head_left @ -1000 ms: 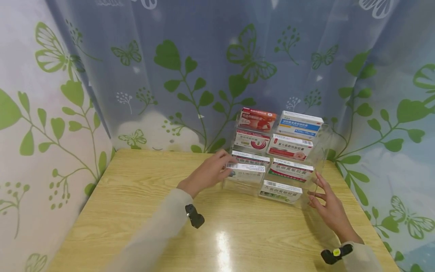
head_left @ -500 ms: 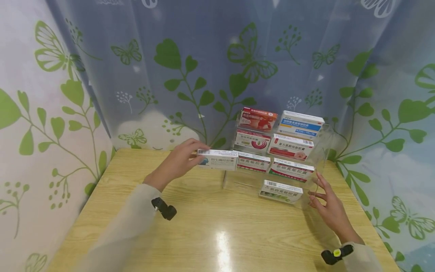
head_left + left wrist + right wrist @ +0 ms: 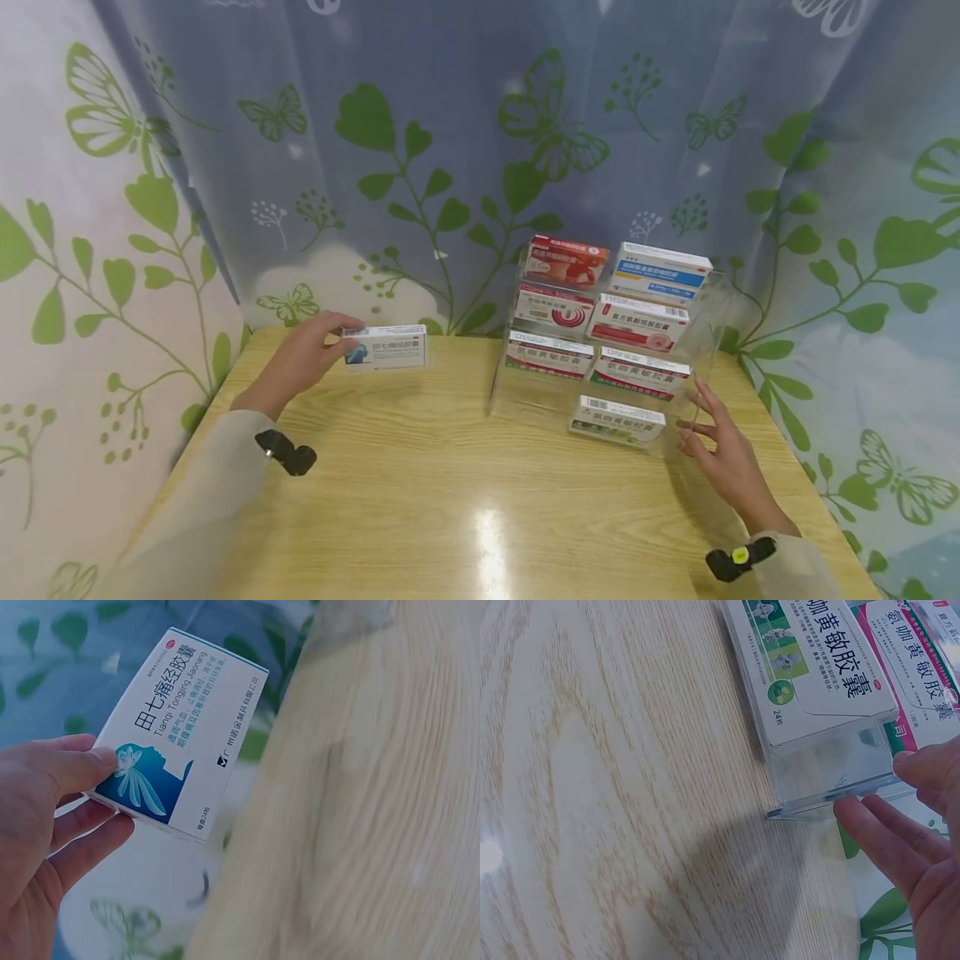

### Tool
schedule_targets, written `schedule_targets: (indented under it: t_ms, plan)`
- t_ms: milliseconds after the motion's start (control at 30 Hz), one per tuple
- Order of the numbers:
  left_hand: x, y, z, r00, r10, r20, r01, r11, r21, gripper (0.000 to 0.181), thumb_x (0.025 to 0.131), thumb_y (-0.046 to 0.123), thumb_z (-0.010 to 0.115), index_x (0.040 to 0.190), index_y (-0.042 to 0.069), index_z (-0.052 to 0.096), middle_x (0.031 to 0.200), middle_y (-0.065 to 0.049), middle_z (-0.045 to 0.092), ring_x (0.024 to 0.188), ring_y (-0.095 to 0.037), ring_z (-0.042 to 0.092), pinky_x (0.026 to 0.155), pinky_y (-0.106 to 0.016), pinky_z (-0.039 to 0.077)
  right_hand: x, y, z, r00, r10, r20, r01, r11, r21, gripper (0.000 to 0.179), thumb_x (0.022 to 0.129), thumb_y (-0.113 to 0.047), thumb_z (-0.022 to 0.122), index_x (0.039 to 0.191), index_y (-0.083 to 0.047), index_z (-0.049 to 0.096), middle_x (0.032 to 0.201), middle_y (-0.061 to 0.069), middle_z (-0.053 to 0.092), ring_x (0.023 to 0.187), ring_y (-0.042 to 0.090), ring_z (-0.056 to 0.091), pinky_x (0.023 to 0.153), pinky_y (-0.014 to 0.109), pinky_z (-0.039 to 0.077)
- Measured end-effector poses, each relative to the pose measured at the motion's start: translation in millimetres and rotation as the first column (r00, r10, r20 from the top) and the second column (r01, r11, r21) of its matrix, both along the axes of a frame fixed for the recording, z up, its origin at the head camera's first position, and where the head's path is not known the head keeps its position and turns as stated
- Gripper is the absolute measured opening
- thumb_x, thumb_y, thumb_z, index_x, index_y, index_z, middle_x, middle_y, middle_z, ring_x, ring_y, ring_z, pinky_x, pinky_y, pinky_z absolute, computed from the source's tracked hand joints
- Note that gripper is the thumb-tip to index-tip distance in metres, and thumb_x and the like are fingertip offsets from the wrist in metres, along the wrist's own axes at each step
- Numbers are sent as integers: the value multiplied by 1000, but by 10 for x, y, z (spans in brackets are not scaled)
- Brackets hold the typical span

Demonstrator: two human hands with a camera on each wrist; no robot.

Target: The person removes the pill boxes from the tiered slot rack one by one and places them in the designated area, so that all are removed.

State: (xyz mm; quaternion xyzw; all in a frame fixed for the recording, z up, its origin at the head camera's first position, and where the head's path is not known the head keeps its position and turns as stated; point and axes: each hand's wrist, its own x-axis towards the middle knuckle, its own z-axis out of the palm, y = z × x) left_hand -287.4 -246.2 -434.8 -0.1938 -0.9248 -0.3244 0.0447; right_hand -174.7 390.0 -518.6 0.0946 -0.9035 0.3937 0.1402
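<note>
My left hand (image 3: 303,357) pinches a white medicine box (image 3: 388,347) by its left end, thumb on the front and fingers behind. In the left wrist view the box (image 3: 187,735) shows a teal head-shaped picture and Chinese lettering. It is held up toward the back left, apart from the stand. On the right, a clear tiered display stand (image 3: 517,398) carries several medicine boxes, such as a red one (image 3: 567,262) and a blue-and-white one (image 3: 660,271). My right hand (image 3: 723,458) touches the stand's right side, its fingers extended. In the right wrist view, fingertips (image 3: 849,810) meet the clear side panel.
A light wooden table (image 3: 390,492) lies under everything. Behind it hangs a blue curtain (image 3: 465,108) with leaf and butterfly prints, with similar cloth at both sides. The bottom tier holds a green-and-white box (image 3: 617,422) at its right.
My left hand has drawn the white medicine box off the lower left of the stand and carried it left. My right hand stays at the stand's side.
</note>
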Motion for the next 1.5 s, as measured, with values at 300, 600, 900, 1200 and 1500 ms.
schedule_targets:
  t_ms: [300, 600, 900, 1200, 1500]
  plan:
    - [-18, -545, -210, 997, 74, -15, -74, 997, -7, 30, 111, 14, 64, 138, 1, 70, 141, -26, 69, 124, -48, 66, 102, -69, 53, 28, -23, 8, 1000, 0, 3, 0, 1000, 4, 94, 102, 10, 68, 176, -19, 17, 162, 37, 43, 108, -21, 55, 71, 13, 61]
    - [-54, -872, -356, 985, 120, 123, -117, 993, -32, 37, 115, 24, 58, 143, 2, 67, 150, -31, 60, 131, -54, 61, 105, -73, 50, 27, -14, -26, 1000, 10, -23, -11, 1000, -8, 94, 101, 13, 68, 176, -16, 19, 161, 37, 44, 108, -20, 57, 71, 13, 61]
    - [-117, -1062, -473, 964, 128, 232, -111, 990, -84, 38, 117, 20, 52, 145, -1, 65, 151, -35, 57, 135, -57, 59, 110, -72, 49, 18, -15, -23, 999, 15, -44, -16, 1000, -14, 93, 100, 15, 67, 175, -15, 21, 159, 37, 46, 108, -22, 56, 70, 11, 61]
    - [-159, -1093, -650, 948, 225, 225, -215, 974, -70, 38, 117, 15, 48, 146, -5, 62, 150, -36, 57, 136, -58, 54, 110, -73, 47, 9, -18, -7, 1000, 11, -25, -11, 1000, 2, 94, 101, 12, 67, 176, -17, 19, 161, 36, 45, 109, -20, 57, 71, 12, 61]
    - [-214, -997, -765, 926, 234, 295, -251, 968, 19, 41, 114, 9, 50, 153, -2, 55, 162, -37, 42, 142, -59, 51, 92, -56, 60, 27, -19, -9, 1000, 3, -30, -3, 1000, -12, 93, 101, 13, 67, 175, -17, 20, 160, 38, 45, 108, -20, 58, 71, 11, 60]
